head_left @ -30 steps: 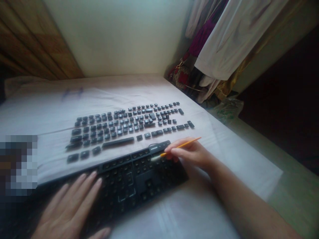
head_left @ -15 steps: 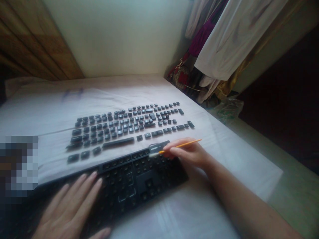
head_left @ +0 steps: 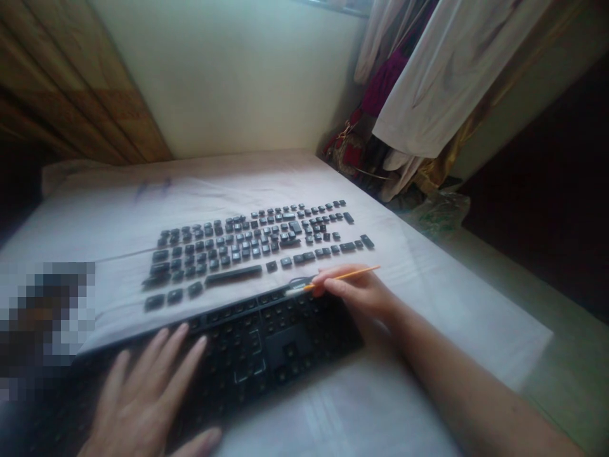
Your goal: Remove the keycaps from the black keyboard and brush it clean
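Observation:
A black keyboard (head_left: 238, 381) with its keycaps off lies slantwise across the front of the table. My left hand (head_left: 143, 400) rests on its left part, fingers spread flat. Pinched in my right hand (head_left: 354, 292) is a thin paintbrush (head_left: 347, 274) with an orange handle and pale bristles. The bristles are at the keyboard's far edge, near the logo; whether they touch is too blurred to tell. Beyond the keyboard, the loose black keycaps (head_left: 233, 244) lie in rows much like a keyboard layout. A long spacebar keycap (head_left: 233, 277) sits in the nearest row.
A white cloth covers the table (head_left: 476, 304), whose right edge drops to the floor. White clothes (head_left: 423, 95) hang at the back right above a clear plastic bag (head_left: 442, 216). A brown curtain (head_left: 118, 108) hangs at the back left. A blurred-out patch (head_left: 52, 317) hides something at left.
The view has shifted slightly, so the table and keycaps appear a little lower and further right. The brush has moved slightly over the keyboard's far edge. My left hand stays spread on the keyboard.

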`<state>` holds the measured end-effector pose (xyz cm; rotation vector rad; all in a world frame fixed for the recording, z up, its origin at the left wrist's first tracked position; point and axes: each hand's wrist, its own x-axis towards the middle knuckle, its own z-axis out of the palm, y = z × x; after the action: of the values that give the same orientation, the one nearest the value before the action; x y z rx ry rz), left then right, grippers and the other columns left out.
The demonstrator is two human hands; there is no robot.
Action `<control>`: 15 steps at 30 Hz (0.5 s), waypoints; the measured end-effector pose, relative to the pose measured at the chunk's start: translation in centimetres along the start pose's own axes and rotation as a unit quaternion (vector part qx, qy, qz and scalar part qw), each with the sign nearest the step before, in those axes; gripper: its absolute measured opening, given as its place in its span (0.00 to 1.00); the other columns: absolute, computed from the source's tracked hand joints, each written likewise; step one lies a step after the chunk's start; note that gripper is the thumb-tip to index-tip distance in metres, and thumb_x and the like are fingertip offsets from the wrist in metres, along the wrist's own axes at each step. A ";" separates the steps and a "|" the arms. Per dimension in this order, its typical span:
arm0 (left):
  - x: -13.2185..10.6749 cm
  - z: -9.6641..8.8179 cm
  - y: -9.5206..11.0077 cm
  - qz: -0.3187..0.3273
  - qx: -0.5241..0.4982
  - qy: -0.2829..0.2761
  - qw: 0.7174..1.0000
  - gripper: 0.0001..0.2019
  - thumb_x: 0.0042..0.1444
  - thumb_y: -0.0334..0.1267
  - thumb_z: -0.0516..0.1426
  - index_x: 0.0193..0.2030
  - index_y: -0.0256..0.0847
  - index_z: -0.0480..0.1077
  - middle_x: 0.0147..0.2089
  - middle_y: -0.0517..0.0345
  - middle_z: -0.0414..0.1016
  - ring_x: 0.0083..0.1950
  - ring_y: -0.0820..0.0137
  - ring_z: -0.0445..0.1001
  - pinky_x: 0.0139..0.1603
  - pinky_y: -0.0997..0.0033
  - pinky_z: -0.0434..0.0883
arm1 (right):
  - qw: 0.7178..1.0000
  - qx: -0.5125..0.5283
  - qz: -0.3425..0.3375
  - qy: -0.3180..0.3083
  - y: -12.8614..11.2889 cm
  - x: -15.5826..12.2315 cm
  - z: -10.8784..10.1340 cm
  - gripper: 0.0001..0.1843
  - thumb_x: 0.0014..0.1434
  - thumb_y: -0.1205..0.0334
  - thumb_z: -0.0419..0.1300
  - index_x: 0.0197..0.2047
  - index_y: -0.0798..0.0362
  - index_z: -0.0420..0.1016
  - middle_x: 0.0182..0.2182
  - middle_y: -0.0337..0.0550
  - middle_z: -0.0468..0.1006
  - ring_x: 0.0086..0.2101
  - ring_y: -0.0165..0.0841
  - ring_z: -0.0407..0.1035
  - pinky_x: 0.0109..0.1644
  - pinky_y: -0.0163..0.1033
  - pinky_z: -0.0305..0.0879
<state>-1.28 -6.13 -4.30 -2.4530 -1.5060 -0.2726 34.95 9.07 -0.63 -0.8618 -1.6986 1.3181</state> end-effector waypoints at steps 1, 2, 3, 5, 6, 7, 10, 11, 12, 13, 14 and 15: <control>0.0 0.0 0.0 0.002 0.001 0.000 1.000 0.49 0.55 0.60 0.57 0.77 0.40 0.44 0.79 0.44 0.45 0.77 0.44 0.50 0.77 0.45 0.35 | 1.000 0.000 0.005 0.000 0.0 0.0 -0.1 0.15 0.61 0.46 0.67 0.40 0.48 0.86 0.32 0.42 0.88 0.37 0.37 0.82 0.48 0.44 0.78; 0.0 0.1 0.0 0.004 0.001 0.001 1.000 0.49 0.55 0.60 0.57 0.77 0.40 0.45 0.79 0.44 0.46 0.76 0.44 0.51 0.77 0.45 0.36 | 1.000 -0.001 0.010 0.001 -0.1 -0.1 -0.3 0.14 0.61 0.47 0.68 0.40 0.48 0.86 0.32 0.42 0.88 0.36 0.37 0.82 0.47 0.43 0.78; 0.1 0.1 0.1 0.005 0.000 0.003 1.000 0.49 0.54 0.61 0.57 0.77 0.40 0.45 0.79 0.44 0.47 0.76 0.44 0.52 0.77 0.45 0.36 | 1.000 -0.004 0.015 0.001 -0.2 -0.1 -0.4 0.14 0.61 0.48 0.68 0.39 0.49 0.86 0.31 0.41 0.87 0.36 0.36 0.82 0.47 0.43 0.78; 0.2 0.3 0.4 0.006 -0.003 0.010 1.000 0.49 0.54 0.61 0.57 0.77 0.41 0.45 0.78 0.44 0.48 0.76 0.44 0.53 0.77 0.45 0.37 | 1.000 -0.014 0.026 0.001 -0.5 -0.2 -0.6 0.12 0.61 0.50 0.67 0.37 0.50 0.86 0.29 0.41 0.87 0.35 0.36 0.81 0.46 0.42 0.77; 0.3 0.3 0.6 0.006 -0.005 0.012 1.000 0.49 0.54 0.62 0.57 0.77 0.41 0.45 0.78 0.44 0.48 0.76 0.44 0.53 0.77 0.45 0.38 | 0.999 -0.022 0.031 0.000 -0.7 -0.2 -0.7 0.12 0.61 0.51 0.67 0.35 0.50 0.86 0.28 0.40 0.86 0.34 0.35 0.81 0.45 0.42 0.77; 0.3 0.3 0.8 0.005 -0.006 0.012 1.000 0.50 0.53 0.62 0.57 0.77 0.42 0.45 0.78 0.44 0.48 0.76 0.44 0.53 0.77 0.46 0.38 | 0.999 -0.031 0.033 -0.003 -0.9 -0.2 -0.7 0.12 0.61 0.52 0.67 0.34 0.50 0.85 0.27 0.40 0.86 0.33 0.35 0.80 0.45 0.42 0.76; 0.4 0.3 1.2 0.005 -0.007 0.011 1.000 0.50 0.53 0.62 0.57 0.77 0.42 0.46 0.79 0.45 0.48 0.76 0.45 0.52 0.77 0.48 0.37 | 0.998 -0.047 0.032 -0.020 -1.3 -0.3 -0.7 0.12 0.61 0.54 0.66 0.30 0.51 0.83 0.25 0.39 0.84 0.31 0.34 0.78 0.44 0.42 0.75; 0.4 0.2 1.1 0.009 -0.009 0.009 1.000 0.50 0.53 0.62 0.58 0.77 0.42 0.46 0.79 0.45 0.47 0.76 0.46 0.52 0.77 0.48 0.37 | 0.998 -0.045 0.035 -0.022 -1.3 -0.3 -0.7 0.12 0.61 0.54 0.66 0.30 0.51 0.82 0.25 0.39 0.84 0.30 0.33 0.78 0.43 0.41 0.75; 0.2 0.1 0.9 0.013 -0.011 0.003 1.000 0.50 0.53 0.61 0.58 0.77 0.42 0.46 0.79 0.46 0.47 0.76 0.46 0.52 0.78 0.49 0.37 | 0.998 -0.039 0.040 -0.022 -1.3 -0.3 -0.6 0.12 0.61 0.54 0.66 0.29 0.52 0.81 0.25 0.39 0.83 0.29 0.32 0.77 0.41 0.40 0.74; 0.1 0.0 0.5 0.016 -0.017 -0.005 1.000 0.50 0.53 0.61 0.58 0.77 0.43 0.45 0.79 0.47 0.47 0.76 0.46 0.53 0.78 0.49 0.38 | 0.998 -0.031 0.049 -0.020 -1.3 -0.3 -0.5 0.11 0.60 0.55 0.66 0.30 0.52 0.80 0.25 0.38 0.83 0.28 0.32 0.77 0.39 0.39 0.73; -0.2 -0.1 0.0 0.015 -0.026 -0.014 0.999 0.50 0.53 0.61 0.58 0.77 0.45 0.45 0.79 0.48 0.48 0.75 0.47 0.54 0.78 0.48 0.40 | 0.998 -0.023 0.058 -0.017 -1.3 -0.3 -0.5 0.11 0.60 0.55 0.66 0.30 0.52 0.79 0.24 0.38 0.82 0.27 0.31 0.76 0.37 0.38 0.72; -0.5 -0.2 -0.8 0.004 -0.035 -0.028 0.999 0.49 0.54 0.60 0.59 0.77 0.48 0.44 0.78 0.51 0.49 0.75 0.47 0.57 0.77 0.47 0.45 | 0.998 -0.019 0.065 -0.016 -1.3 -0.3 -0.4 0.10 0.60 0.55 0.66 0.31 0.52 0.78 0.23 0.37 0.82 0.26 0.31 0.76 0.36 0.38 0.72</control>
<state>-2.20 -6.30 -4.15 -2.5403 -1.5331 -0.2617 35.40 8.66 0.58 -0.9928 -1.7205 1.3966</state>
